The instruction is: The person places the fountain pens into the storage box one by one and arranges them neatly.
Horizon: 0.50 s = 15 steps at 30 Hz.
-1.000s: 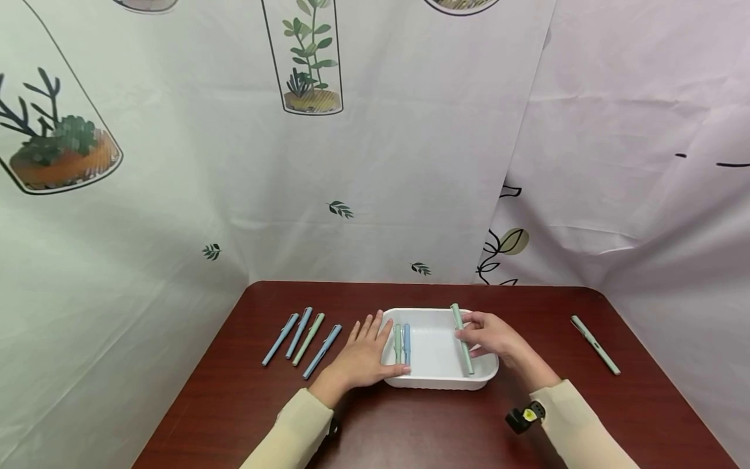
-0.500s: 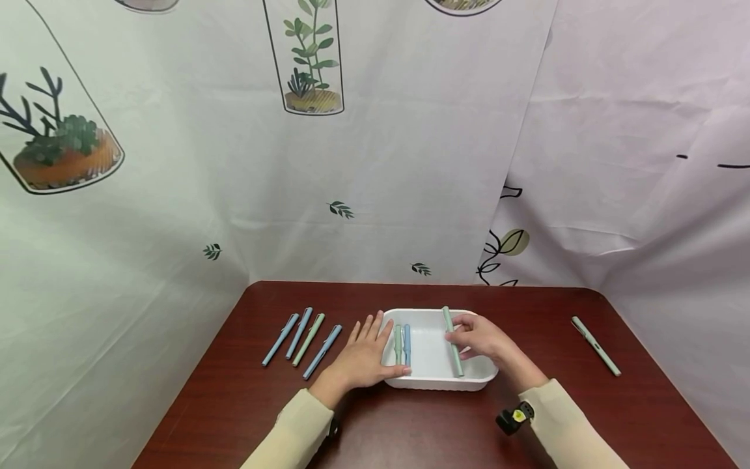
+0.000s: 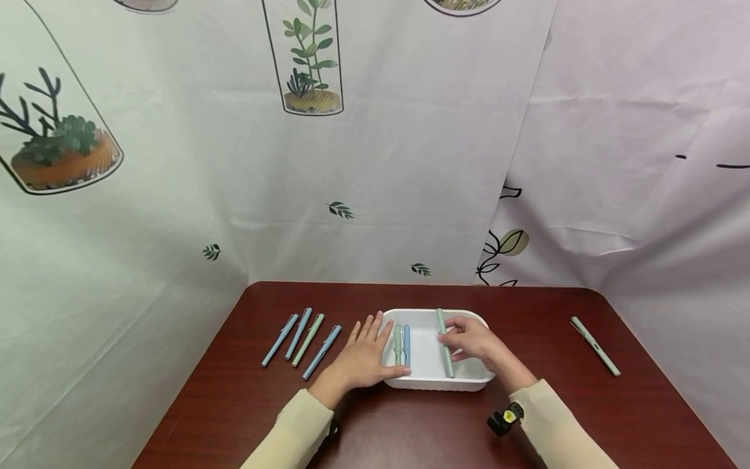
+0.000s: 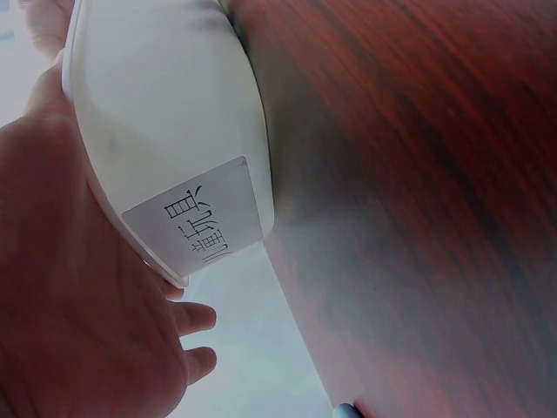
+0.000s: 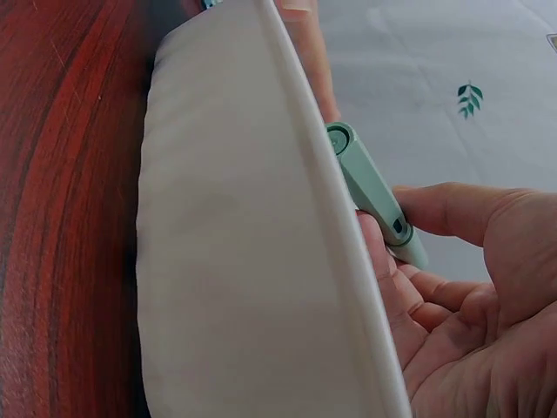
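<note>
My right hand (image 3: 471, 339) pinches a pale green pen (image 3: 444, 344) between thumb and fingers, over the right half of the white tray (image 3: 423, 384). In the right wrist view the same pen (image 5: 370, 183) shows past the tray's rim. With its fingers spread, my left hand (image 3: 363, 358) rests on the tray's left rim, the thumb lying along the front edge. Inside the tray, near that hand, a green pen (image 3: 398, 344) and a blue pen (image 3: 407, 345) lie side by side. A printed label (image 4: 198, 218) shows on the tray's outer wall in the left wrist view.
Left of the tray several pens lie slanted on the dark red table (image 3: 375, 430): blue pens (image 3: 321, 352) and a green pen (image 3: 308, 340). Another pale green pen (image 3: 596, 346) lies far right. A printed cloth (image 3: 375, 163) hangs behind the table.
My right hand has moved left over the tray with the pale green pen, closer to the two pens inside. The left hand has stayed in place.
</note>
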{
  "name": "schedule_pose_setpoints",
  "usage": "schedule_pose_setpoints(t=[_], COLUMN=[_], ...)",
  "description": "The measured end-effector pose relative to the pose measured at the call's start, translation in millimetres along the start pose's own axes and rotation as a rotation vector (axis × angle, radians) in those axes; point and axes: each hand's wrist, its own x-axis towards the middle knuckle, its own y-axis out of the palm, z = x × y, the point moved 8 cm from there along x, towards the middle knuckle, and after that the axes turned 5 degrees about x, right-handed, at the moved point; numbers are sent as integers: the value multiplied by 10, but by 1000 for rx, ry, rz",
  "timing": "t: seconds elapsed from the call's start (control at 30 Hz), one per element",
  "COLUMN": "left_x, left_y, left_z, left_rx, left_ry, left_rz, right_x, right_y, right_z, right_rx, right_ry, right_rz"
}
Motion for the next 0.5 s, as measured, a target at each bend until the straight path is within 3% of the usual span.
schedule_pose_setpoints(t=[0.5], left_x=[-6], left_y=[1], left_z=[-4], left_rx=[8], left_ry=[-11], left_rz=[14], right_x=[42], right_y=[145], right_z=[0], right_rx=[27], right_ry=[-14], right_rz=[8])
